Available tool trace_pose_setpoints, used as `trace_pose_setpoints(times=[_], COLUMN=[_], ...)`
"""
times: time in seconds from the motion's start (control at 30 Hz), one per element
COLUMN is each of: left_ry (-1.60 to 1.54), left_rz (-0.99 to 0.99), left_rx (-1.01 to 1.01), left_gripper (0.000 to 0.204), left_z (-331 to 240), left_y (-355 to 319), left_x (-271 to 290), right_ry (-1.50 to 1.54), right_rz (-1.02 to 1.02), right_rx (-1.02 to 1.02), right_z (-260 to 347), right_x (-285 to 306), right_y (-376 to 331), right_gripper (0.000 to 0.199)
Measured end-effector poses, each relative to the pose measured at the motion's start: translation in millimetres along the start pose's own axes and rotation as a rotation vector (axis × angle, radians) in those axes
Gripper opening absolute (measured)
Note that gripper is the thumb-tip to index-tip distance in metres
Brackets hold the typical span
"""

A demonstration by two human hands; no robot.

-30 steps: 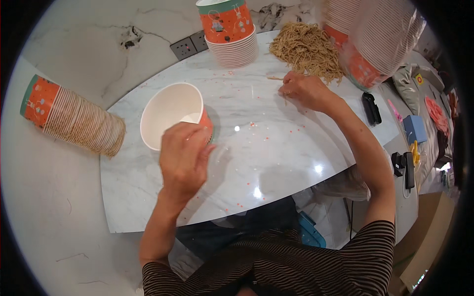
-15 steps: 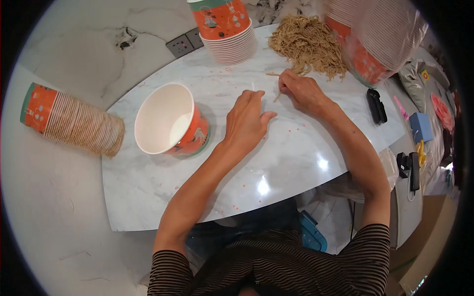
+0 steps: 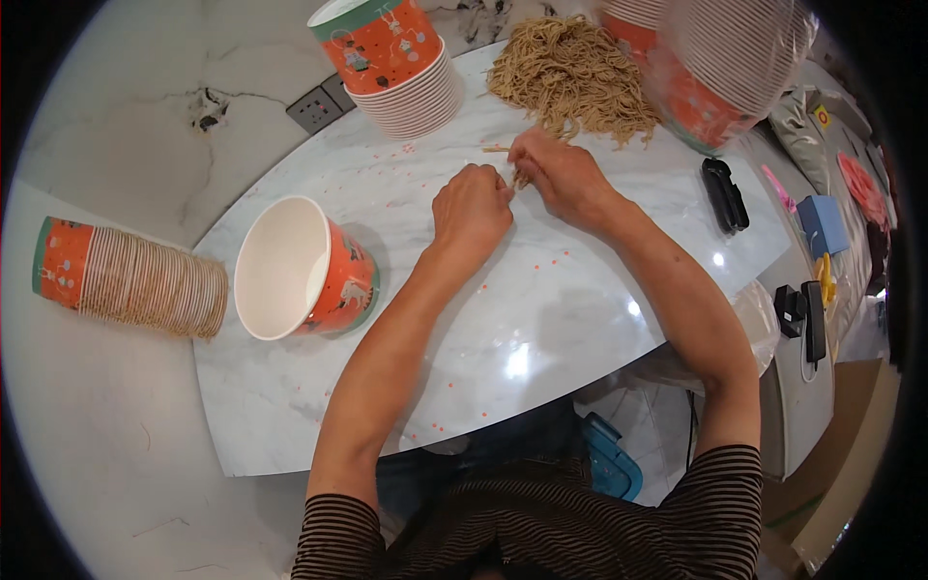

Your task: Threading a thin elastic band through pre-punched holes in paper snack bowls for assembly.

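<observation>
Tan strands [image 3: 496,149] sit pinched in the fingers of the right hand [image 3: 561,179]; the left hand [image 3: 472,207] curls just beside, its hold hidden. They look light, soft and tangle-prone, probably best gripped near an end. Beyond the fingers: a strand pile [image 3: 570,77]. Left: a paper bowl [image 3: 340,290]. Bodyward, room extends to the curved edge of the table [image 3: 580,309].

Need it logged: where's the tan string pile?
The pile lies toward the head view's top, right of centre, between the orange tub stack and plastic-wrapped tubs, beyond the right hand.
</observation>
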State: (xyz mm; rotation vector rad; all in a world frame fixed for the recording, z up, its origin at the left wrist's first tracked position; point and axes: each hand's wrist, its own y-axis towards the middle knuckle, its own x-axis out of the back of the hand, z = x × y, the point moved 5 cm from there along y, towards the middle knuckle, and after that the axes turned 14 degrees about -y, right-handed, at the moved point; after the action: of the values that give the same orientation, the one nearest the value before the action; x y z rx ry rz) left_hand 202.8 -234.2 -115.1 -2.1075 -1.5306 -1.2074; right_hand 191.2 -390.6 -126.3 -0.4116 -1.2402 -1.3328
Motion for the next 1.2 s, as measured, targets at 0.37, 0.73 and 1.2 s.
trace_pose_setpoints(times=[0.37, 0.73, 1.2], left_ry=[-0.658, -0.581, -0.589], left_rz=[0.175, 0.515, 0.376], left_rx=[0.336, 0.436, 0.37], left_gripper=[0.01, 0.008, 0.013], left_z=[27, 26, 17], left_y=[-22, -152, -164], left_x=[12, 79, 76], right_ry=[-0.474, -0.48, -0.395], right_rz=[-0.418, -0.086, -0.035], right_rx=[-0.104, -0.14, 0.037], right_z=[-39, -112, -34], right_x=[36, 4, 24], right_y=[32, 47, 52], right_gripper=[0.063, 0.064, 0.014])
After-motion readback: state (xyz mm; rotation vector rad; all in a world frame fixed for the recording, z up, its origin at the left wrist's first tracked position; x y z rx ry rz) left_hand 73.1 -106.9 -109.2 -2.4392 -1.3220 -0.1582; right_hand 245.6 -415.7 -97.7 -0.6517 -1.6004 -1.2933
